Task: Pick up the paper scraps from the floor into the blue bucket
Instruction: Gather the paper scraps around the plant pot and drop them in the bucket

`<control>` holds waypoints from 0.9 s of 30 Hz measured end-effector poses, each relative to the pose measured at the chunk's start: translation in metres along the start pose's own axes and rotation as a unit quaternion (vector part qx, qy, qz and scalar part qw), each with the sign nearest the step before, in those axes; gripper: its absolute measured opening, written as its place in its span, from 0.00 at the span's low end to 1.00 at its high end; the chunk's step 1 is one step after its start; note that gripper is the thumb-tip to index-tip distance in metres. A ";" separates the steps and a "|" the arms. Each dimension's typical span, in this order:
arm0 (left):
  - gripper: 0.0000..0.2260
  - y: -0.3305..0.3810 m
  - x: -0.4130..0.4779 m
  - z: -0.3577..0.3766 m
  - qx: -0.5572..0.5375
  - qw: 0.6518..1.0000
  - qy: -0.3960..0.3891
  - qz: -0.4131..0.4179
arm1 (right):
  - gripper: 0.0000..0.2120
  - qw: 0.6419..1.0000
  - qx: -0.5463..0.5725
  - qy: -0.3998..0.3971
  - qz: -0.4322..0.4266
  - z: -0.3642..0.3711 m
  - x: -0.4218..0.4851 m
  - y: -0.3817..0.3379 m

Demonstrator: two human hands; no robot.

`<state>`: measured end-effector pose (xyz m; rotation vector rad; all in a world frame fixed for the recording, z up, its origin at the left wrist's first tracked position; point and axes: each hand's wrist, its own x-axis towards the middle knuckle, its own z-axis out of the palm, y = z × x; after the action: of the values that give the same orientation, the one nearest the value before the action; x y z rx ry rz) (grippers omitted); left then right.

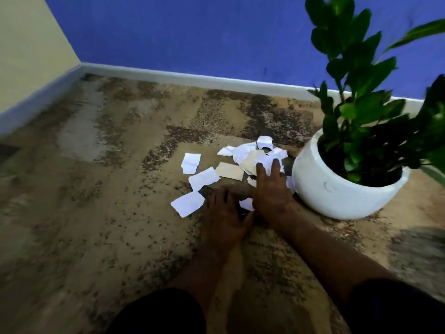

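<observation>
The scraps (240,162) lie on the carpet (96,213) in a loose cluster just left of the white pot (337,189), piled thickest near the pot and thinning out toward the left, where a few single pieces lie apart. Both hands are down among them. The right hand (271,191) lies flat and spread, palm down, its fingers (275,165) resting on the near edge of the pile; it presses paper but has closed on nothing. The left hand (224,213) rests beside it, fingers loosely spread over the carpet near a lone scrap (187,203), and also grips nothing that can be seen; a small piece shows between the two hands. No bucket is in view. The paper looks thin and very light, some pieces curled or creased, so it should crumple easily and slide over the pile rather than resist. Single flat pieces will likely be hard to lift from the carpet by an edge; a raking motion, drawing them together under the palms and then pinching the bunch, seems the surer hold. The heap by the pot can probably be scooped between both hands, minding the plant (361,92) leaves overhead.
</observation>
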<state>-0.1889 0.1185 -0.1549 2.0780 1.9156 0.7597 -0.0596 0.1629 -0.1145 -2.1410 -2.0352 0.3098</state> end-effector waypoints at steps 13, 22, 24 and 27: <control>0.34 0.002 0.060 0.014 0.139 0.990 0.019 -0.015 | 0.33 0.997 -0.068 -0.006 0.048 -0.016 0.033 -0.002; 0.37 -0.004 0.076 0.012 0.149 0.985 -0.083 0.020 | 0.21 0.990 -0.128 -0.053 -0.012 -0.019 0.051 -0.009; 0.35 -0.003 0.076 0.012 0.156 0.985 -0.077 0.019 | 0.18 0.991 -0.124 -0.035 -0.024 -0.021 0.048 -0.006; 0.31 -0.003 0.074 0.011 0.145 0.988 -0.049 0.028 | 0.12 0.988 -0.150 0.016 -0.041 -0.019 0.042 -0.002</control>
<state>-0.1850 0.1926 -0.1490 2.2943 2.0219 0.3979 -0.0542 0.2056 -0.0969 -2.1988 -2.2672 -0.0460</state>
